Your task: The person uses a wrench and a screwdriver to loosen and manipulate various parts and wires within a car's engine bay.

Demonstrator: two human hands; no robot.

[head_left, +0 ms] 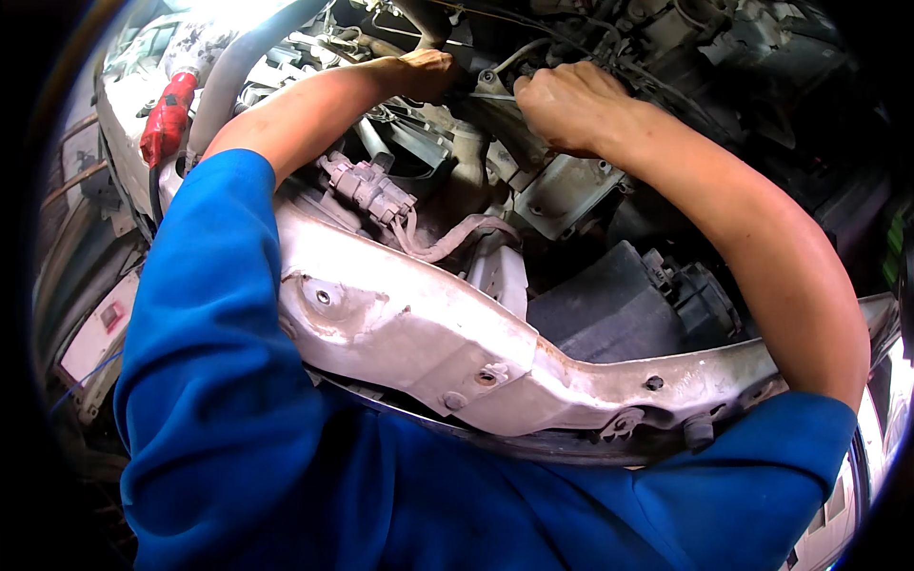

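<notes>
Both my arms, in blue sleeves, reach across the front of a car's engine bay. My right hand (pixel 569 107) is closed in a fist, knuckles up, round one end of a slim metal bar (pixel 492 96), which looks like a wrench handle. The bar runs leftward toward my left hand (pixel 427 74). That hand is curled down among the engine parts with its fingertips in shadow; what it grips cannot be made out. Below the hands are a dusty metal bracket (pixel 564 198) and a grey connector block (pixel 369 190) with a sheathed wiring harness (pixel 447 244).
A white front crossmember (pixel 409 324) spans between my body and the engine. Behind it sits a black plastic housing (pixel 609 300). At the left, a red-handled work lamp (pixel 169 119) with a black cable shines beside a thick grey hose (pixel 227 90).
</notes>
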